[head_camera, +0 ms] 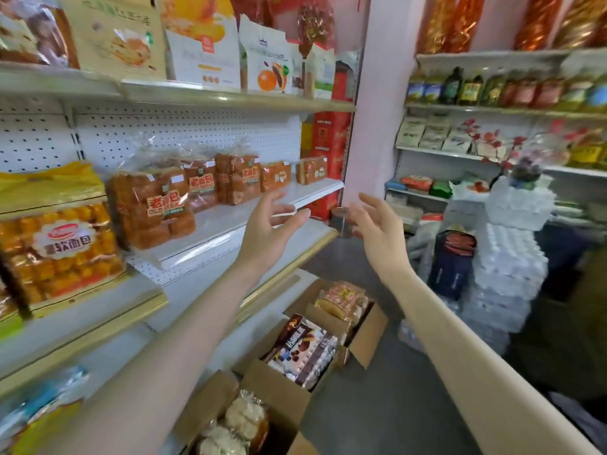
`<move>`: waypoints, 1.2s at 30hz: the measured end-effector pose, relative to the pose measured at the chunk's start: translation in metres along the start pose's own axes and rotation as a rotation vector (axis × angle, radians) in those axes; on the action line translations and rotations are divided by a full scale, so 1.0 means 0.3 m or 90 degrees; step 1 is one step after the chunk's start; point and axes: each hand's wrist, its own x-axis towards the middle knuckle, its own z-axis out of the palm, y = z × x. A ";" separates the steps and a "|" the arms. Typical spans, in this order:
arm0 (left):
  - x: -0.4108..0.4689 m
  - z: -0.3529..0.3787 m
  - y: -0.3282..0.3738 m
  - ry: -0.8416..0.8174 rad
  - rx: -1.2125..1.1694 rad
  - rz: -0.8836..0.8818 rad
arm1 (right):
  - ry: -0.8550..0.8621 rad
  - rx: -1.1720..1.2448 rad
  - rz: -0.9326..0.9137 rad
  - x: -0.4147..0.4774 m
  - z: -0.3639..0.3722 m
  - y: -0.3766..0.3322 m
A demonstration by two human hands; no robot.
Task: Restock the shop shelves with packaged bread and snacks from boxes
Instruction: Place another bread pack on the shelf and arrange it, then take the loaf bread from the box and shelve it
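Observation:
Both my hands are raised in front of the middle shelf (289,200) and hold nothing. My left hand (271,226) hangs with relaxed fingers just before the shelf's bare right part. My right hand (374,228) is off the shelf's right end, fingers loosely spread. On the shelf stand clear bags of brown bread (154,208), more bread bags (235,177) behind them, and two small bread packs (310,170) at the far right. Below on the floor are open cardboard boxes: one with round pastries (243,421), one with dark snack packs (305,351), one with bagged cakes (343,298).
A yellow pack of soft bread (56,238) fills the shelf at left. Boxed goods (203,44) line the top shelf. A pink pillar (377,93) ends the shelving. To the right stand stacked white egg trays (509,257), a dark bag (455,264) and shelves of bottles (492,88).

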 end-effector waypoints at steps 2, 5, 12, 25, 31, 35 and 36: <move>0.023 0.113 -0.016 0.001 -0.008 -0.003 | 0.002 -0.005 0.008 0.036 -0.081 0.060; 0.050 0.291 -0.050 0.013 -0.006 -0.022 | -0.018 -0.017 0.021 0.110 -0.201 0.170; 0.074 0.518 -0.229 0.080 0.036 -0.106 | -0.122 -0.014 0.080 0.248 -0.302 0.455; 0.130 0.303 -0.852 0.262 0.063 -0.311 | -0.382 0.007 0.209 0.322 0.240 0.970; 0.082 0.134 -1.179 0.346 0.081 -0.447 | -0.517 -0.040 0.270 0.267 0.590 1.218; 0.018 0.051 -1.368 0.441 0.066 -0.561 | -0.607 -0.078 0.331 0.171 0.779 1.375; 0.001 0.038 -1.411 0.462 0.066 -0.580 | -0.623 -0.092 0.335 0.147 0.814 1.416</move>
